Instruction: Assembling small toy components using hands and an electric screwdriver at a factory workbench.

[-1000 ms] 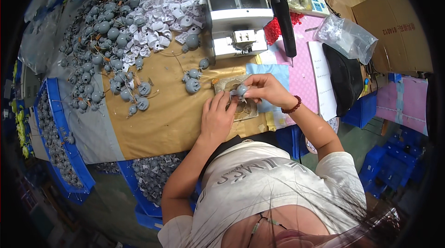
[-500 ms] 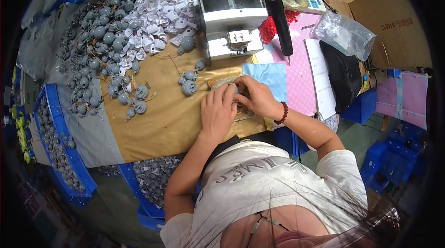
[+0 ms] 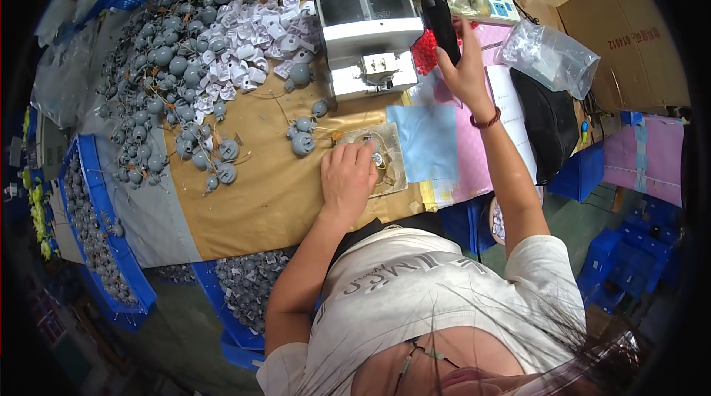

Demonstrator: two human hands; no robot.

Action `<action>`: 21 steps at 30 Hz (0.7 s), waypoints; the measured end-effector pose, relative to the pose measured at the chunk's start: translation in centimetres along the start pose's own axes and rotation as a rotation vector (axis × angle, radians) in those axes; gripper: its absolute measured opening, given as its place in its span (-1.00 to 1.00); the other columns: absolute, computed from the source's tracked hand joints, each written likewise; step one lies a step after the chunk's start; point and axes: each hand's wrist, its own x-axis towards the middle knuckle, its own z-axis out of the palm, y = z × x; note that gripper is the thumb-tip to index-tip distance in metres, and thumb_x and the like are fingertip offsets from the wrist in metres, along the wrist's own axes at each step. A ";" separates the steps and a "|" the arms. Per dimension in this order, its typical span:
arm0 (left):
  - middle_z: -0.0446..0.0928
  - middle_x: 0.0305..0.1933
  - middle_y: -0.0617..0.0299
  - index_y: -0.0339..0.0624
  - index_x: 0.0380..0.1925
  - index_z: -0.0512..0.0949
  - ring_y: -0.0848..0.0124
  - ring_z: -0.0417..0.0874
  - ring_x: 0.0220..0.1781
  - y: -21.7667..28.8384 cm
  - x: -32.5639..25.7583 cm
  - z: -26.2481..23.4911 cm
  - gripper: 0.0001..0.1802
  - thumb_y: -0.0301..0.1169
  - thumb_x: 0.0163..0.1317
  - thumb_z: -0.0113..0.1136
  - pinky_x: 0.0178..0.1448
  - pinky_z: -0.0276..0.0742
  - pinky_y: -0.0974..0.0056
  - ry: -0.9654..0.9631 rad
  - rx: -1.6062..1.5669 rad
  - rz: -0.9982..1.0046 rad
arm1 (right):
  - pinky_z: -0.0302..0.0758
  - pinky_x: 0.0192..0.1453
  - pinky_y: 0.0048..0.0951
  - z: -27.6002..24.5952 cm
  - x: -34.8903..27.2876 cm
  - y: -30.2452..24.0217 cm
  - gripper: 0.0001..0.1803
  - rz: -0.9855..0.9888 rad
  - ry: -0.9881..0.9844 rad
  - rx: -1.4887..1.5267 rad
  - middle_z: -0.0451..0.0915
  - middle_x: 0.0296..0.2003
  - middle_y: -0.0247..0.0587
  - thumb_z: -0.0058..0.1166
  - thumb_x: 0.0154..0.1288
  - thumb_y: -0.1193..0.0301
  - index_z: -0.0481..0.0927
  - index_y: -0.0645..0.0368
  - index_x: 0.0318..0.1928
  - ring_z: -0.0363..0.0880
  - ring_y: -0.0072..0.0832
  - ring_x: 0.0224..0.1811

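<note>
My left hand (image 3: 348, 180) rests on a small flat jig plate (image 3: 395, 174). Its fingers are bent and pressed against a small round grey-and-white part (image 3: 378, 160) on that plate, partly hidden by the fingertips. Above a pink sheet, my right hand (image 3: 468, 77) is raised beside a hanging black electric screwdriver (image 3: 437, 17). The thumb and fingers are spread around the tool's lower end, not closed on it. Several round grey parts with wires (image 3: 302, 142) lie left of the plate.
A silver-and-white machine (image 3: 374, 33) stands behind the plate. Heaped at the left are grey round parts (image 3: 167, 62) and white plastic pieces (image 3: 229, 59). Red small pieces (image 3: 424, 54) lie beside the machine. Nearby are a blue cloth (image 3: 424, 144), a black pouch (image 3: 544, 122) and a clear bag (image 3: 552, 51).
My right hand has left the small part on the plate and moved up and right to the screwdriver, its fingers now spread. The left hand has stayed nearly in place.
</note>
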 end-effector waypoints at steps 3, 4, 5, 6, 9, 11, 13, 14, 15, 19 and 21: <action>0.60 -0.10 0.20 -0.14 -0.04 0.58 0.18 0.58 0.00 0.1 0.0 0.0 -0.56 -0.47 0.01 0.37 0.09 0.43 0.08 0.019 -0.020 -0.011 | 0.57 0.05 -0.39 0.3 1.0 2.4 -0.26 0.376 -0.373 0.317 0.64 -0.05 -0.08 0.32 0.25 0.44 0.32 0.17 0.41 0.65 -0.43 -0.13; 0.60 -0.11 0.20 -0.14 -0.04 0.58 0.18 0.58 -0.01 0.1 -0.1 0.0 -0.56 -0.47 0.00 0.37 0.08 0.43 0.08 0.023 -0.029 -0.013 | 0.57 0.03 -0.41 0.1 1.1 2.3 -0.27 0.302 -0.291 0.340 0.63 -0.09 -0.11 0.35 0.21 0.45 0.35 0.19 0.37 0.64 -0.44 -0.12; 0.60 -0.11 0.19 -0.15 -0.05 0.58 0.18 0.58 -0.02 0.1 -0.1 0.0 -0.57 -0.47 0.00 0.37 0.07 0.43 0.08 0.027 -0.038 -0.016 | 0.57 0.01 -0.42 -0.2 0.9 1.7 -0.28 0.229 -0.209 0.361 0.62 -0.12 -0.14 0.38 0.16 0.46 0.39 0.21 0.34 0.63 -0.45 -0.11; 0.60 -0.12 0.19 -0.15 -0.05 0.57 0.17 0.58 -0.02 0.0 -0.2 0.2 -0.57 -0.47 0.00 0.37 0.07 0.43 0.08 0.035 -0.043 -0.020 | 0.57 -0.01 -0.44 -0.6 1.1 0.5 -0.29 0.149 -0.129 0.386 0.61 -0.16 -0.16 0.40 0.11 0.46 0.42 0.23 0.30 0.62 -0.46 -0.10; 0.60 -0.12 0.18 -0.16 -0.05 0.57 0.16 0.57 -0.04 -0.3 -0.3 0.3 -0.57 -0.48 0.00 0.37 0.06 0.43 0.07 0.052 -0.046 -0.023 | 0.57 0.02 -0.46 -3.6 2.3 -4.6 -0.38 0.110 0.131 0.578 0.61 -0.10 -0.18 0.38 0.14 0.60 0.41 0.22 0.21 0.64 -0.49 -0.10; 0.60 -0.13 0.19 -0.15 -0.06 0.57 0.17 0.57 -0.05 -0.3 -0.5 0.3 -0.58 -0.47 0.00 0.35 0.06 0.43 0.08 0.064 -0.048 -0.027 | 0.58 0.00 -0.44 -5.2 3.8 -7.6 -0.40 0.063 0.107 0.856 0.62 -0.12 -0.15 0.29 0.20 0.68 0.35 0.23 0.23 0.66 -0.45 -0.13; 0.60 -0.13 0.23 -0.14 -0.06 0.57 0.21 0.57 -0.05 -0.2 -0.5 0.4 -0.60 -0.46 0.01 0.33 0.06 0.43 0.10 0.068 -0.043 -0.018 | 0.59 -0.03 -0.43 -5.4 5.2 -10.4 -0.41 -0.005 0.074 1.225 0.64 -0.17 -0.14 0.21 0.23 0.74 0.31 0.23 0.23 0.67 -0.42 -0.16; 0.61 -0.13 0.24 -0.14 -0.06 0.57 0.22 0.57 -0.05 -0.2 -0.5 0.4 -0.60 -0.45 0.02 0.32 0.06 0.43 0.10 0.069 -0.035 -0.020 | 0.61 -0.08 -0.42 -5.1 5.3 -11.1 -0.40 -0.028 0.007 1.275 0.65 -0.27 -0.16 0.16 0.23 0.79 0.26 0.26 0.23 0.68 -0.40 -0.21; 0.61 -0.13 0.25 -0.13 -0.06 0.57 0.24 0.57 -0.04 -0.2 -0.4 0.5 -0.60 -0.45 0.02 0.31 0.06 0.43 0.11 0.070 -0.029 -0.020 | 0.61 -0.11 -0.43 -4.5 5.3 -11.7 -0.42 -0.060 -0.014 1.278 0.65 -0.31 -0.19 0.17 0.23 0.78 0.28 0.27 0.22 0.68 -0.42 -0.25; 0.61 -0.13 0.25 -0.12 -0.08 0.58 0.24 0.57 -0.04 -0.2 -0.5 0.6 -0.62 -0.44 0.03 0.32 0.06 0.43 0.10 0.073 -0.031 -0.031 | 0.62 -0.23 -0.44 -2.7 6.0 -13.5 -0.49 -0.003 -0.091 1.088 0.62 -0.40 -0.22 0.18 0.23 0.75 0.33 0.34 0.17 0.64 -0.51 -0.40; 0.61 -0.13 0.25 -0.12 -0.09 0.58 0.23 0.57 -0.04 -0.2 -0.5 0.6 -0.63 -0.43 0.03 0.32 0.05 0.44 0.10 0.073 -0.032 -0.034 | 0.58 -0.33 -0.57 -1.2 6.4 -14.3 -0.58 0.066 -0.062 1.138 0.65 -0.45 -0.35 0.32 0.21 0.64 0.47 0.34 0.06 0.63 -0.63 -0.47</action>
